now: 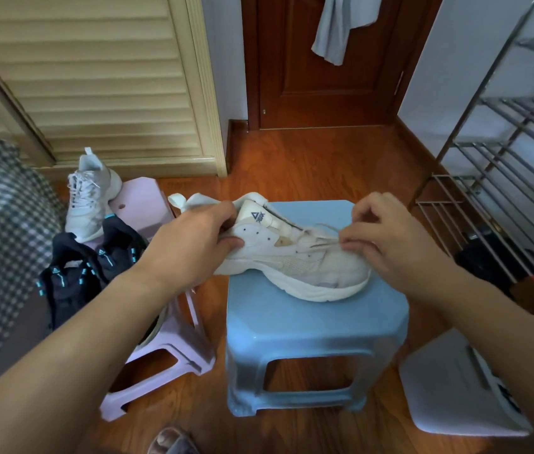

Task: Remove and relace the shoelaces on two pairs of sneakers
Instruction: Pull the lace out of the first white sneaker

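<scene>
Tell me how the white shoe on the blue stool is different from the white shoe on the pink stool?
The white shoe on the blue stool lies flat and is held by the left hand; the white shoe on the pink stool stands tilted, untouched. The right hand pinches the first shoe's lace; the other stays fully laced. Both are white sneakers.

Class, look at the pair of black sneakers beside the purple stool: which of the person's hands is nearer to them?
Left. The left hand grips the white sneaker's heel just right of the black sneakers. The right hand pinches the lace near the toe, farther right.
</scene>
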Action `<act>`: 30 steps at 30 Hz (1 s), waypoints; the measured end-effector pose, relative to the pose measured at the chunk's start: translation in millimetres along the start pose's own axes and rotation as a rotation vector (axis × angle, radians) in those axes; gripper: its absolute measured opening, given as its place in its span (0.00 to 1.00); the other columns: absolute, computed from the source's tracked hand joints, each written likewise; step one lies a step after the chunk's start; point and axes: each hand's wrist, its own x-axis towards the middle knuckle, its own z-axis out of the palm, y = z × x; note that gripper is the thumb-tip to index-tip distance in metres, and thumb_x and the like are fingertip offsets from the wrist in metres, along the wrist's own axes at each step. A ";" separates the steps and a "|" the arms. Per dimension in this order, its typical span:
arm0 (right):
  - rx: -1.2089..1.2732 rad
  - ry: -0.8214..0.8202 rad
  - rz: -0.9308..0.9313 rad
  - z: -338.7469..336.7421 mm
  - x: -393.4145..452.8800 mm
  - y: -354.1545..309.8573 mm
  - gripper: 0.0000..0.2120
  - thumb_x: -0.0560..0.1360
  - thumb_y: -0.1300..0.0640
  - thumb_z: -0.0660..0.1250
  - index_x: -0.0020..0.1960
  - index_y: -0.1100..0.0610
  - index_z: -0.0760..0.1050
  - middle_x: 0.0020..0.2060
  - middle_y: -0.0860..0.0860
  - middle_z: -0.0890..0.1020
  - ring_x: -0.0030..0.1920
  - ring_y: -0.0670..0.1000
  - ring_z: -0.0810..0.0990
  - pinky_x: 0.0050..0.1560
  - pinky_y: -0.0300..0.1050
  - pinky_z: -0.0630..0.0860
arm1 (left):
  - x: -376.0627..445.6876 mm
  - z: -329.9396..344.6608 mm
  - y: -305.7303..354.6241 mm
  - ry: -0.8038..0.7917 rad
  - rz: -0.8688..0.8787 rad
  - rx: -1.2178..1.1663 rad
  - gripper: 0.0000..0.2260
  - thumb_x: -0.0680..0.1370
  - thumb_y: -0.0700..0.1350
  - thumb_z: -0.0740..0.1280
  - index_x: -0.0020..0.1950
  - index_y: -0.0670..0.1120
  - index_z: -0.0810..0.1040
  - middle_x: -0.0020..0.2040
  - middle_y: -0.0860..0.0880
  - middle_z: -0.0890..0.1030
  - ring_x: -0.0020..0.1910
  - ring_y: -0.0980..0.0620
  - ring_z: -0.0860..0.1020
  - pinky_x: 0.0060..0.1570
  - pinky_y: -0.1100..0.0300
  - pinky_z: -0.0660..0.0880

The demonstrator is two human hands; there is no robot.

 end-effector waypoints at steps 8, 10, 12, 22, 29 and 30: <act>-0.066 -0.005 0.045 33.1 6.1 -45.8 0.07 0.77 0.54 0.68 0.52 0.56 0.81 0.45 0.50 0.79 0.48 0.54 0.73 0.50 0.51 0.72 | -6.7 5.9 10.8 0.069 0.022 0.136 0.09 0.80 0.54 0.67 0.51 0.51 0.71 0.42 0.58 0.72 0.40 0.48 0.75 0.36 0.53 0.71; -0.145 0.037 0.035 45.7 5.3 -48.5 0.03 0.76 0.64 0.70 0.48 0.58 0.80 0.41 0.51 0.79 0.43 0.56 0.72 0.43 0.54 0.72 | -6.6 6.4 12.4 0.071 0.032 0.130 0.08 0.80 0.54 0.67 0.51 0.52 0.71 0.42 0.57 0.73 0.42 0.46 0.77 0.37 0.52 0.73; -0.154 0.059 -0.006 42.4 1.3 -40.8 0.05 0.74 0.67 0.71 0.47 0.59 0.81 0.39 0.52 0.78 0.43 0.55 0.71 0.42 0.52 0.70 | -5.9 6.1 13.0 0.068 0.035 0.116 0.08 0.80 0.54 0.67 0.51 0.53 0.71 0.42 0.57 0.73 0.43 0.46 0.77 0.39 0.51 0.75; -0.088 0.119 0.154 10.1 -16.2 -35.5 0.14 0.74 0.50 0.71 0.54 0.58 0.82 0.57 0.56 0.77 0.59 0.57 0.71 0.61 0.49 0.68 | -8.5 10.1 20.2 0.052 -0.015 0.169 0.10 0.80 0.55 0.66 0.49 0.52 0.68 0.37 0.57 0.66 0.39 0.48 0.71 0.37 0.54 0.70; -0.306 0.098 0.222 49.1 -3.4 -57.2 0.08 0.70 0.64 0.75 0.43 0.57 0.77 0.37 0.52 0.77 0.41 0.57 0.71 0.41 0.52 0.66 | -10.0 10.8 24.4 0.068 -0.036 0.136 0.13 0.79 0.54 0.68 0.45 0.53 0.65 0.38 0.56 0.66 0.45 0.44 0.76 0.38 0.52 0.71; -0.296 0.078 0.216 46.1 -5.1 -56.6 0.07 0.71 0.62 0.75 0.42 0.56 0.77 0.36 0.51 0.77 0.41 0.56 0.71 0.41 0.51 0.66 | -10.0 10.2 24.1 0.067 -0.040 0.145 0.13 0.79 0.55 0.68 0.45 0.53 0.64 0.38 0.57 0.66 0.46 0.44 0.77 0.38 0.52 0.70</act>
